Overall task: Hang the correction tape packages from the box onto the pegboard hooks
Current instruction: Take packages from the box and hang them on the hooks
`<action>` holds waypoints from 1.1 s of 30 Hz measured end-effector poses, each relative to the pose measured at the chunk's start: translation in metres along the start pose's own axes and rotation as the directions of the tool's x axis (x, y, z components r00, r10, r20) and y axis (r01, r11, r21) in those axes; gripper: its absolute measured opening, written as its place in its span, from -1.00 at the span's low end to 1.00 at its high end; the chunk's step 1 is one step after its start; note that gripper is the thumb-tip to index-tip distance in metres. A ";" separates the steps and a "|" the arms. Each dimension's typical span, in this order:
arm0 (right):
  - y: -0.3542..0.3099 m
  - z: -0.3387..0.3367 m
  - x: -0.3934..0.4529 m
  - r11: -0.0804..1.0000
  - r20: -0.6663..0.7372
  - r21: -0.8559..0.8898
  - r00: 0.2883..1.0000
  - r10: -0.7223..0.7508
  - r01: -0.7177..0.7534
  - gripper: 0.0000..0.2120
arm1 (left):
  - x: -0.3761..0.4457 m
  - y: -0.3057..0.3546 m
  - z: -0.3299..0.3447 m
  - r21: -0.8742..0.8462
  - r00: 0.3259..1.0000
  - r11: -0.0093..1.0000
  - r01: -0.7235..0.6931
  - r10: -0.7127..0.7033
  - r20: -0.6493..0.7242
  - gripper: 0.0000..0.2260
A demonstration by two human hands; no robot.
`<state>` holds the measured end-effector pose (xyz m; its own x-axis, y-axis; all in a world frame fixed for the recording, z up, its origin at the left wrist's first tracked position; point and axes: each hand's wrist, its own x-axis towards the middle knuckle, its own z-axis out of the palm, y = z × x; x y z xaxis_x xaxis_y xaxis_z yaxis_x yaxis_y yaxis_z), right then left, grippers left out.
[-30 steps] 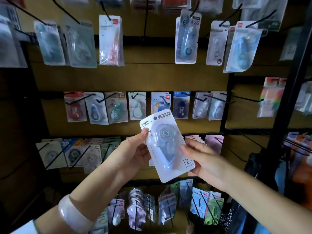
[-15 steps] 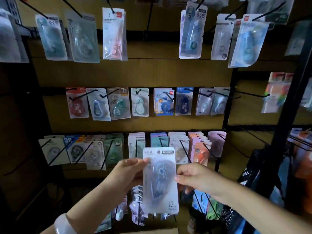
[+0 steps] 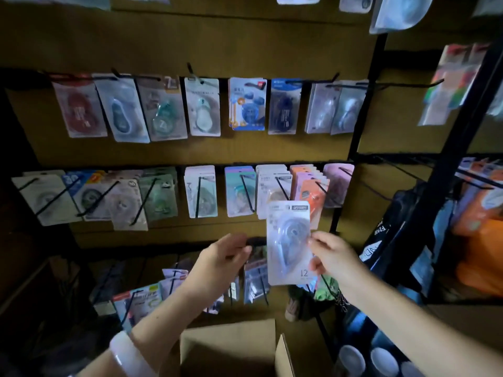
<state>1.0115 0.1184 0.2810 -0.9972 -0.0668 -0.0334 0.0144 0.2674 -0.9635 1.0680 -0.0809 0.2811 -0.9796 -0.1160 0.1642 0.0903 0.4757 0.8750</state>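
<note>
While the right hand (image 3: pixel 333 257) pinches the package (image 3: pixel 289 242), left hand (image 3: pixel 226 254) loose beside it; thread its hang-hole, above the fingertips, squarely onto a hook (image 3: pixel 281 187).

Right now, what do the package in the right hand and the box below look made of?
Package: likely a matte white card backing under a clear glossy plastic blister, which shows highlights. Box: plain brown cardboard by its dull flaps, probably corrugated; edges too dim to confirm.
</note>
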 end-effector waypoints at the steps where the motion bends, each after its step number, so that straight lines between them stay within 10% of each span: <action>1: 0.002 -0.005 0.003 1.000 -0.055 0.024 0.998 0.000 0.002 -0.88 | -0.001 -0.006 0.001 0.180 0.997 0.981 -0.077 0.074 0.023 -0.71; 5: 0.012 -0.023 0.012 0.998 -0.144 -0.059 0.989 -0.020 0.011 -0.86 | -0.006 -0.024 0.009 0.459 0.974 0.861 -0.220 0.172 0.145 -0.57; 17: 0.024 -0.024 0.026 0.874 -0.111 -0.445 0.956 -0.271 0.196 -0.75 | 0.008 -0.039 0.011 0.485 0.978 0.853 -0.191 0.121 0.172 -0.56; 33: 0.013 0.023 0.152 0.957 -0.187 -0.285 0.975 -0.118 0.061 -0.70 | 0.034 -0.060 0.004 0.436 0.974 0.888 -0.147 0.052 0.221 -0.60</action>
<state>0.8623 0.0899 0.2571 -0.9879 0.0833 0.1306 -0.0678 0.5254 -0.8482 1.0289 -0.1101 0.2327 -0.9889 0.1048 0.1050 0.1457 0.8196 0.5540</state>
